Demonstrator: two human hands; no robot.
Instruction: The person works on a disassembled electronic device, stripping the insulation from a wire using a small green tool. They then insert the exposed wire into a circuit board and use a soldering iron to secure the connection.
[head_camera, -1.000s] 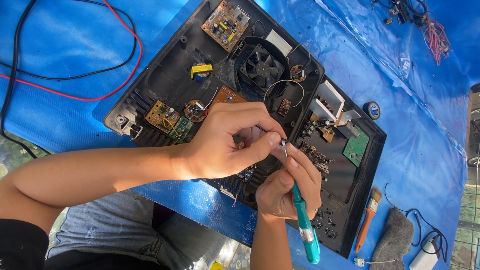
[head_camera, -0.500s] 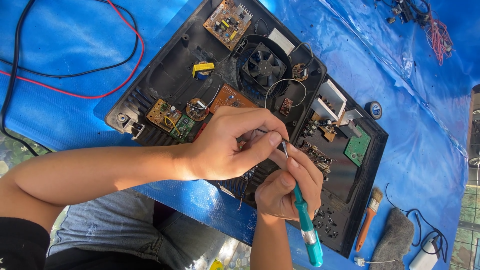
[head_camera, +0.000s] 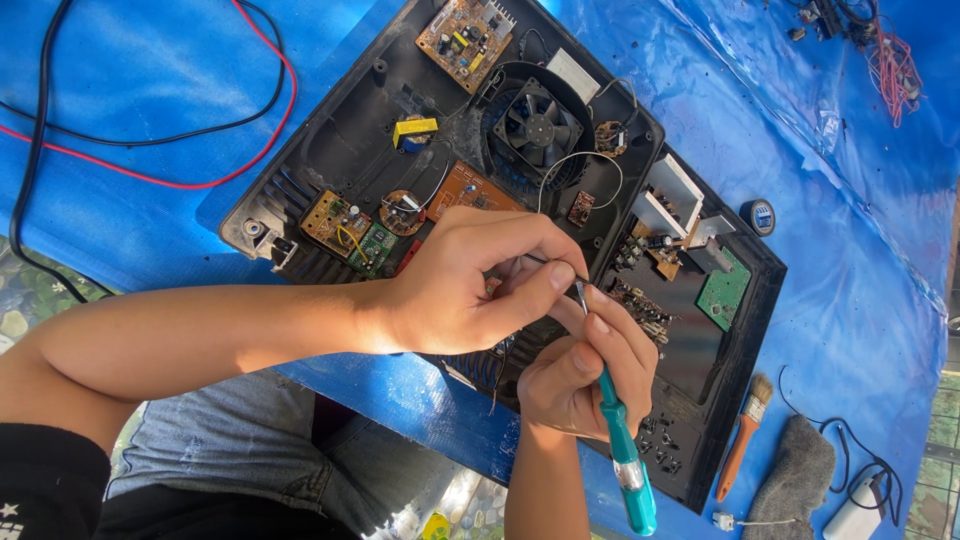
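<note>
An opened black plastic appliance casing (head_camera: 350, 140) lies on a blue tarp, showing a round fan (head_camera: 538, 125), several orange and green circuit boards and loose wires. My left hand (head_camera: 470, 285) reaches in from the left, its thumb and fingers pinching the metal tip of a screwdriver and a thin wire over the middle of the casing. My right hand (head_camera: 585, 375) comes up from below and grips the teal-handled screwdriver (head_camera: 628, 460), whose shaft points up to where the two hands meet. What the tip touches is hidden by my fingers.
A red and a black cable (head_camera: 150, 150) curl over the tarp at the left. A small brush (head_camera: 745, 440), a grey cloth (head_camera: 795, 485) and a white adapter (head_camera: 860, 510) lie at the lower right. A tangle of wires (head_camera: 880, 50) sits top right. My knee in jeans (head_camera: 230, 470) is below the table edge.
Both hands have stayed at the same spot on the casing; the fingers shifted only slightly around the screwdriver tip.
</note>
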